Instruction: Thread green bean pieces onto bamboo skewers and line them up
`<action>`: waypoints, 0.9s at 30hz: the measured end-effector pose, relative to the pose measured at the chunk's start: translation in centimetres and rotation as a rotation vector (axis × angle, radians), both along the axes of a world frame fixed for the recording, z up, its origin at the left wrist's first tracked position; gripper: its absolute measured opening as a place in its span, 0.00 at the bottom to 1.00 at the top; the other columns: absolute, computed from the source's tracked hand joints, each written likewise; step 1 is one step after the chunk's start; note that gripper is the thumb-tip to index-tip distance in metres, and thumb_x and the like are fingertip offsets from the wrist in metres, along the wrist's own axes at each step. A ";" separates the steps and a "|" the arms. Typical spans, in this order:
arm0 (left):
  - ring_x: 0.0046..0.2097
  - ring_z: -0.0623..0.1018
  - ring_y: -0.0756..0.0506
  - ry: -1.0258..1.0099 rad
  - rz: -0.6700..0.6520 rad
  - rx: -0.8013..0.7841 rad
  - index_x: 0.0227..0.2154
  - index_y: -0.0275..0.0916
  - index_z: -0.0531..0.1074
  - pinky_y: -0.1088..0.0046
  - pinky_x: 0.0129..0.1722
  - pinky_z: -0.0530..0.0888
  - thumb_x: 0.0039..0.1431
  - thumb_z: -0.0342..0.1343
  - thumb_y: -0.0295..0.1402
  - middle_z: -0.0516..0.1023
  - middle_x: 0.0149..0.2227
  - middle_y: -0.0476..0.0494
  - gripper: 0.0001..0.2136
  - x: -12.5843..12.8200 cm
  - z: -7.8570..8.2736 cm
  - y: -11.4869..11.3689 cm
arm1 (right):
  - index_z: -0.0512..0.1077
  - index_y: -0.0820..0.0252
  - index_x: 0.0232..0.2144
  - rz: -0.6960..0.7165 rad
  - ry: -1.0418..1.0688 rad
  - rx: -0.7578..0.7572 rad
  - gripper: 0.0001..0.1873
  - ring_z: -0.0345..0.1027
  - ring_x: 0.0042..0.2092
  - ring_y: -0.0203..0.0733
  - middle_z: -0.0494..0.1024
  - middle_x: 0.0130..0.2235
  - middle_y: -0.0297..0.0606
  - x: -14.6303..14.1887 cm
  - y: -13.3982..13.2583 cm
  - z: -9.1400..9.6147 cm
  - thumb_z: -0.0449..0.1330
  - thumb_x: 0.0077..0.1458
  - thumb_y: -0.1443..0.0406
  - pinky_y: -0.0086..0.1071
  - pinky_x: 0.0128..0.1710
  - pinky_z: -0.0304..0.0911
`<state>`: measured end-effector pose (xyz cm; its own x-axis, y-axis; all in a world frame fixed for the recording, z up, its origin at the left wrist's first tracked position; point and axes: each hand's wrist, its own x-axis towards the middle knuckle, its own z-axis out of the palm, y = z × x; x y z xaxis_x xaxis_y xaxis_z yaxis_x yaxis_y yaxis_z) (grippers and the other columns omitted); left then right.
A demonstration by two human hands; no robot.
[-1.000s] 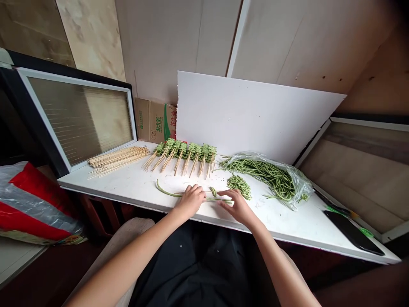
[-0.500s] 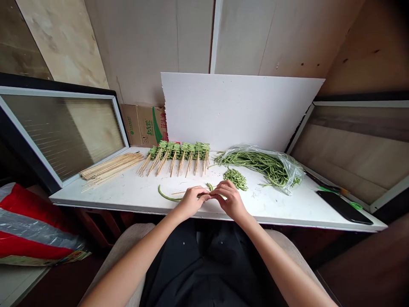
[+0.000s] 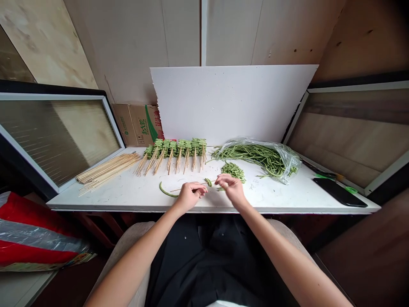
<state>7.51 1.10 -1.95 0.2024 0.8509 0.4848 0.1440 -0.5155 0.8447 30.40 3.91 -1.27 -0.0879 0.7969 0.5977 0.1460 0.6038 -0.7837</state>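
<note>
My left hand (image 3: 191, 195) is closed around a thin bamboo skewer (image 3: 175, 189), which sticks out on both sides of it. Short folded pieces of green bean (image 3: 208, 182) sit by the skewer's right part, just beyond my left fingertips. My right hand (image 3: 231, 186) hovers beside the skewer's right end, fingers bent and a little apart, slightly blurred; nothing shows in it. A curved length of green bean (image 3: 165, 190) lies left of my left hand. Behind my right hand is a heap of cut bean pieces (image 3: 233, 170).
Bean-loaded skewers (image 3: 179, 149) stand in a row at the back. Loose skewers (image 3: 108, 169) lie left. Long beans (image 3: 255, 155) spill from a clear plastic bag (image 3: 289, 164). A black phone (image 3: 339, 192) lies right; a white board (image 3: 233, 102) stands behind.
My hands were together and have moved apart, the right one going up and right. The bean pieces by the skewer now show between them. The view has shifted slightly.
</note>
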 end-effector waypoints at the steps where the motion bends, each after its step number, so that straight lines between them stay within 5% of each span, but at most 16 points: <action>1: 0.27 0.76 0.48 -0.025 0.021 -0.012 0.30 0.35 0.84 0.73 0.27 0.74 0.64 0.63 0.40 0.82 0.29 0.40 0.14 -0.4 -0.2 0.4 | 0.83 0.53 0.29 -0.055 0.046 -0.025 0.20 0.76 0.45 0.53 0.84 0.37 0.44 1.0 0.6 0.2 0.67 0.61 0.46 0.47 0.48 0.72; 5: 0.27 0.75 0.49 -0.033 0.090 -0.039 0.36 0.34 0.85 0.73 0.28 0.75 0.66 0.62 0.43 0.82 0.29 0.40 0.16 -1.6 -0.2 1.4 | 0.85 0.53 0.34 -0.298 -0.139 0.031 0.21 0.73 0.50 0.58 0.85 0.40 0.45 4.2 2.4 0.2 0.70 0.57 0.44 0.51 0.51 0.68; 12: 0.43 0.81 0.44 0.155 0.091 0.034 0.50 0.38 0.85 0.68 0.44 0.79 0.71 0.56 0.34 0.83 0.43 0.37 0.13 -1.5 0.0 0.5 | 0.86 0.54 0.35 -0.300 -0.546 0.038 0.12 0.70 0.48 0.59 0.85 0.37 0.45 3.9 3.0 -2.6 0.69 0.60 0.54 0.52 0.51 0.66; 18: 0.43 0.79 0.45 0.259 0.166 0.145 0.50 0.41 0.85 0.68 0.45 0.78 0.69 0.59 0.30 0.78 0.42 0.40 0.12 -1.4 0.1 0.2 | 0.86 0.54 0.36 -0.210 -0.616 0.075 0.09 0.71 0.48 0.58 0.86 0.37 0.43 2.9 3.8 -2.6 0.67 0.62 0.59 0.50 0.53 0.65; 23: 0.42 0.81 0.44 0.196 0.197 0.189 0.48 0.38 0.83 0.66 0.46 0.80 0.64 0.66 0.30 0.81 0.40 0.41 0.11 -1.1 -0.3 0.3 | 0.85 0.56 0.43 -0.140 -0.558 0.097 0.14 0.71 0.53 0.59 0.86 0.44 0.46 2.5 2.7 -0.5 0.63 0.68 0.56 0.53 0.57 0.64; 27: 0.41 0.83 0.44 0.182 0.227 0.209 0.50 0.40 0.82 0.64 0.47 0.82 0.63 0.69 0.32 0.83 0.39 0.42 0.13 -0.5 -0.7 0.1 | 0.84 0.52 0.48 0.135 -0.482 0.100 0.19 0.73 0.55 0.57 0.86 0.48 0.45 1.0 0.0 1.6 0.70 0.60 0.49 0.50 0.57 0.68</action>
